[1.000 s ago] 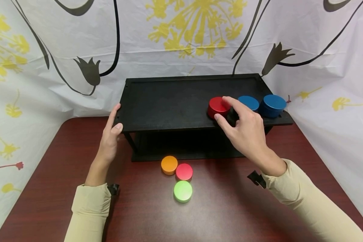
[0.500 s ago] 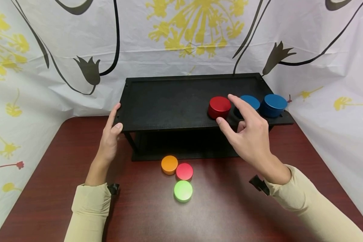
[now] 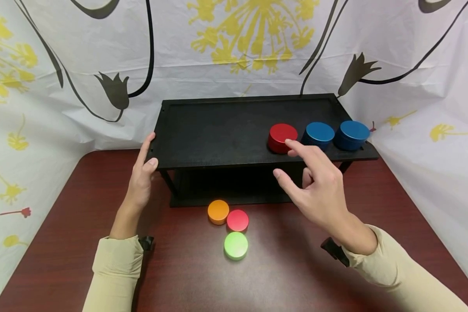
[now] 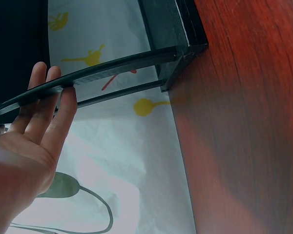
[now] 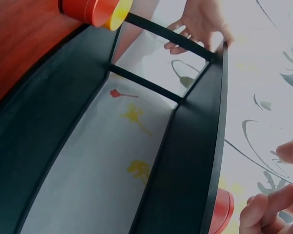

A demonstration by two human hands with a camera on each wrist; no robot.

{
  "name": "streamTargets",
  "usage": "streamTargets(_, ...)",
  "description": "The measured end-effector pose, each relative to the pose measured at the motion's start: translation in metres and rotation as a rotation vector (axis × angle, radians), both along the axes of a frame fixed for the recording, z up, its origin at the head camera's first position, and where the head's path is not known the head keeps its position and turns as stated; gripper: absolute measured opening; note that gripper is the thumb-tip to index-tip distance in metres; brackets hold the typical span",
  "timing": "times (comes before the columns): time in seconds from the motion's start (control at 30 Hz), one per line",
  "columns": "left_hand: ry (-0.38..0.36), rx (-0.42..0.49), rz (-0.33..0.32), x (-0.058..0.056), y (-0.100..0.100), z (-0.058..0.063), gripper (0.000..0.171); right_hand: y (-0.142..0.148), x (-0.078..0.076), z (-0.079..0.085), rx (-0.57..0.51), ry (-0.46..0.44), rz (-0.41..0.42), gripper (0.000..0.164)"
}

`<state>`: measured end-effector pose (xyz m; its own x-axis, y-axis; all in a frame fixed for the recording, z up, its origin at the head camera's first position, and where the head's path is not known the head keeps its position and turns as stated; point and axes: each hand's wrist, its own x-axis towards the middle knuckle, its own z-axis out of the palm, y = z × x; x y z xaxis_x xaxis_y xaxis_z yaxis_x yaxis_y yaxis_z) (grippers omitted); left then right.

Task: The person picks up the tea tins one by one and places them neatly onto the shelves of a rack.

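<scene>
A two-level black shelf (image 3: 218,130) stands on the table. At its left end my left hand (image 3: 140,184) grips the upper board's edge, thumb over the top; in the left wrist view, the fingers of the left hand (image 4: 44,126) pass under that edge. My right hand (image 3: 321,190) hovers at the front edge, toward the right, thumb and index finger apart, holding nothing. Just beyond its index fingertip sits a round red container (image 3: 282,138) on the upper board. Two round blue containers, one in the middle (image 3: 319,134) and another at the right end (image 3: 352,135), continue the row.
Ahead of the shelf, an orange disc (image 3: 218,211), a pinkish-red disc (image 3: 238,221) and a light-green disc (image 3: 235,245) lie close together on the dark red wooden table (image 3: 187,268). A white patterned cloth (image 3: 226,78) hangs behind and at both sides.
My right hand has let go of the red container and drawn back toward me, below the shelf's front edge in the head view. The left hand and the containers stay put.
</scene>
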<state>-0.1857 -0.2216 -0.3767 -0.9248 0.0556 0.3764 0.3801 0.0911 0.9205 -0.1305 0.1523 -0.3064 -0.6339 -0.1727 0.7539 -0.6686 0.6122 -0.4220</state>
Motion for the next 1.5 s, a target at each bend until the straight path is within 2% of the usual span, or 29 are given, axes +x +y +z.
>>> streamTargets(0.23, -0.010, -0.009, 0.014, 0.000, 0.000, 0.000, 0.064, -0.004, 0.005, -0.013, 0.050, -0.027, 0.114, 0.053)
streamTargets(0.37, -0.006, -0.005, 0.013, 0.000, 0.000, 0.000, 0.065, -0.008, 0.007, -0.022, 0.078, -0.070, 0.164, 0.053)
streamTargets(0.9, -0.009, 0.026, -0.010, 0.001, 0.000, 0.000, 0.065, -0.019, 0.019, -0.052, 0.175, -0.259, 0.278, 0.052)
streamTargets(1.23, -0.002, 0.006, 0.005, 0.001, 0.001, 0.000, 0.065, -0.024, 0.023, -0.069, 0.257, -0.331, 0.354, 0.049)
streamTargets(1.5, 0.011, 0.007, -0.003, 0.001, 0.000, -0.001, 0.065, -0.029, 0.026, -0.079, 0.398, -0.468, 0.410, 0.053)
